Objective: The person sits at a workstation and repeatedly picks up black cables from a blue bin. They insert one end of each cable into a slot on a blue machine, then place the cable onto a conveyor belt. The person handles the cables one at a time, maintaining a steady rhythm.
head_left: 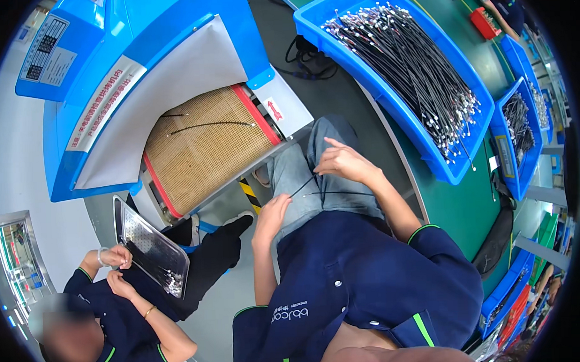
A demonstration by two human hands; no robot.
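A thin black cable [303,187] stretches slantwise between my two hands, above my lap. My left hand [273,215] pinches its lower end, fingers closed. At its upper end my right hand [342,164] grips it between thumb and fingers, with the index finger lifted. More of a dark strand [348,193] shows across my jeans; whether it belongs to the same cable I cannot tell. Ahead and to the left, a black cable with white ends [211,125] lies on the tan mesh conveyor belt [203,162], and a shorter one [174,115] lies farther in.
A blue machine [247,42] arches over the belt. On my right, a blue bin [403,126] full of black cables with white connectors stands on a green table [444,204]. At left, a seated co-worker [116,321] holds a metal tray [145,243] with cables. Smaller bins [503,151] stand farther right.
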